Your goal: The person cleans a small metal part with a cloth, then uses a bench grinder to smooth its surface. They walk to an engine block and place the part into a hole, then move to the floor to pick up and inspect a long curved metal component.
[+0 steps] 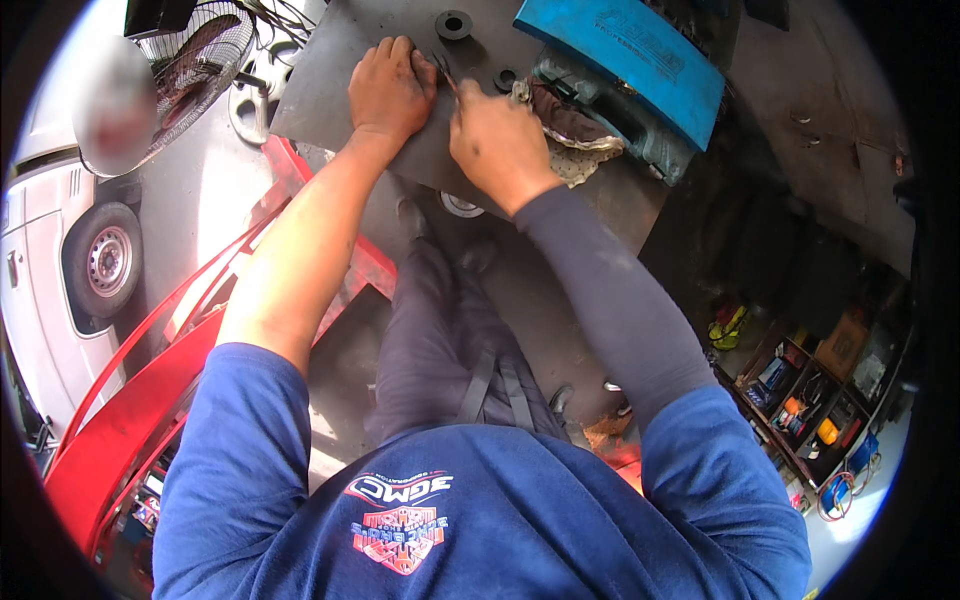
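Both my hands are over a dark metal tabletop (pixel 318 75). My left hand (pixel 393 88) rests on it with curled fingers; anything inside them is hidden. Close by on the right, my right hand (pixel 497 145) is closed around a slim, dark, two-pointed tool (pixel 446 72) that resembles pliers. Its tips reach toward the left fingers, and most of its grip is covered. Beyond the hands lies a thick dark ring (pixel 453 25). A smaller ring (pixel 507 77) sits nearer my right knuckles. Beside that hand is a crumpled, stained rag (pixel 585 140).
An open tool case (pixel 660 155) with a blue lid (pixel 640 45) stands at the tabletop's right. Red metalwork (pixel 150 400) runs along my left, near a fan (pixel 205 60) and a white vehicle's wheel (pixel 105 258). A compartmented tool shelf (pixel 800 395) is at lower right.
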{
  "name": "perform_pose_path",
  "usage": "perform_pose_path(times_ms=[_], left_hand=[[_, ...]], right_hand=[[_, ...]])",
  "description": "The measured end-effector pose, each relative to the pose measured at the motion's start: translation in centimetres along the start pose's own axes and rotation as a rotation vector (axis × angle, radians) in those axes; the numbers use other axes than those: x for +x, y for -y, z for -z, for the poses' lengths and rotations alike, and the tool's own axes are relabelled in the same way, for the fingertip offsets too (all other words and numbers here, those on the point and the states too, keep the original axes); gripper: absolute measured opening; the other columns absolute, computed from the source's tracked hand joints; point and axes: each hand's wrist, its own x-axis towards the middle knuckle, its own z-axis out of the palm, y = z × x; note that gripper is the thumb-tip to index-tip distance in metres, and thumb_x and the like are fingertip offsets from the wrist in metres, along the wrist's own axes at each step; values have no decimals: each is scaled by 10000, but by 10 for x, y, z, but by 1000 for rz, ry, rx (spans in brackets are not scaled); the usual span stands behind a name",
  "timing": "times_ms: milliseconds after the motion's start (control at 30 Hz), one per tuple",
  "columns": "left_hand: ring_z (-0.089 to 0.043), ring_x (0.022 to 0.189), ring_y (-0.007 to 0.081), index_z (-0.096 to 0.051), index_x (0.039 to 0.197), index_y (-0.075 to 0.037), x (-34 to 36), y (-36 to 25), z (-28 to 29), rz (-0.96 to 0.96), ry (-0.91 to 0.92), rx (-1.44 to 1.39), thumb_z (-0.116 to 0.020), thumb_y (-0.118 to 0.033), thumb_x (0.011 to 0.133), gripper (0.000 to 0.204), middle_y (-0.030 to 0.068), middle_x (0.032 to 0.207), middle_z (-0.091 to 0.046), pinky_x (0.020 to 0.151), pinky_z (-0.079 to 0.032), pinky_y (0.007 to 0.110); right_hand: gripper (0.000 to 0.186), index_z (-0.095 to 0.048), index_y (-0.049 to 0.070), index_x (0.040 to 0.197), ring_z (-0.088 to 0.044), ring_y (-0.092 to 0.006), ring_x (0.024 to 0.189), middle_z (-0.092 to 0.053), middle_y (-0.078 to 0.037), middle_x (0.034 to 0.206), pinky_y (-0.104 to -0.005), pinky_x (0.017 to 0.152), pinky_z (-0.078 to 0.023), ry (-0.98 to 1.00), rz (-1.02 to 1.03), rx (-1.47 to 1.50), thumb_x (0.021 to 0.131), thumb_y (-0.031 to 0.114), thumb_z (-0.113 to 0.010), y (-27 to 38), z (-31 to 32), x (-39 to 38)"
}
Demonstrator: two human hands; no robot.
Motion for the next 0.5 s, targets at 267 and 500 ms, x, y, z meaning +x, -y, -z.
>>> perform_pose_path(times_ms=[267, 500], left_hand=[[-672, 914, 352, -623, 946, -79, 2, 4, -3, -18, -40, -16, -644, -236, 960, 159, 115, 952, -677, 818, -556, 470], [-685, 921, 347, -642, 970, -87, 2, 4, -3, -7, -53, -3, -647, -244, 958, 158, 102, 968, -692, 801, -567, 473]], right_hand=[[223, -643, -4, 1048, -764, -482, 858, -750, -304, 884, -566, 767, -624, 34, -28, 9, 982, 198, -574, -3, -6, 1], [198, -645, 9, 1027, -755, -488, 814, -747, -297, 868, -578, 757, -619, -111, 97, 7, 975, 187, -576, -7, -13, 8]])
